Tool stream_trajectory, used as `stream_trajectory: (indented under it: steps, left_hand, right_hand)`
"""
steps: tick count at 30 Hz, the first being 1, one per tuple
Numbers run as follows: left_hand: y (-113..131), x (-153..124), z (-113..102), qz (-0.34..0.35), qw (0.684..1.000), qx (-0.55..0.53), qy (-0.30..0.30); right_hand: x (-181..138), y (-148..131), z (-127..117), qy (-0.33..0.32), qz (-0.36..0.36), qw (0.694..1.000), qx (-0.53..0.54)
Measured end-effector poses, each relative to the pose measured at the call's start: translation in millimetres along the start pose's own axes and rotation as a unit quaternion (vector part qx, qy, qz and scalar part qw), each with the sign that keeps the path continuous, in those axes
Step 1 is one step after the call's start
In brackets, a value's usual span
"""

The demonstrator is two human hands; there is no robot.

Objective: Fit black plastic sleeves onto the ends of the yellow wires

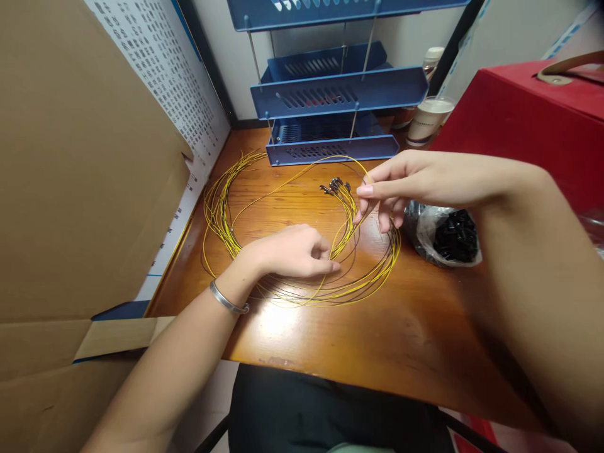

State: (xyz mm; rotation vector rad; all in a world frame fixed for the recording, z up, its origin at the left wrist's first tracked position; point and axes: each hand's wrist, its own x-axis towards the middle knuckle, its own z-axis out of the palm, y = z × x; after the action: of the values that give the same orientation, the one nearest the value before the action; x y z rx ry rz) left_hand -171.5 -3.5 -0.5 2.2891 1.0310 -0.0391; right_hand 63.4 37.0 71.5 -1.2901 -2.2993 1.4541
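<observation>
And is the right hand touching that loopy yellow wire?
Touching: the head view shows the right hand pinching the yellow wire between thumb and fingers.

Workspace setting, seen from above. A brown wooden tabletop, its grain visible, meets a pale back wall bordered by dark upright strips at left and right. Before this wall stands a blue tiered rack with slotted trays on thin metal rods. Pale grey panelling continues at right; a sheet printed with rows of dark marks lines the left side, partly behind cardboard. Light reflects as a white glare near the tabletop's front edge; pale floor shows below
</observation>
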Motion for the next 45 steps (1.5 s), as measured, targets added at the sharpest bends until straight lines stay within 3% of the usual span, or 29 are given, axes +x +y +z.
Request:
stream_trajectory:
  steps: [19,45]
  left_hand:
    - [1.8,0.4,-0.6,-0.009,1.0,-0.003,-0.005]
    - [3.1,0.2,-2.9,-0.007,1.0,0.001,-0.011]
  right_hand:
    - [7.0,10.2,-1.1,-0.013,-0.027,0.995,0.096]
    - [8.5,10.4,1.5,0.02,-0.01,0.998,0.064]
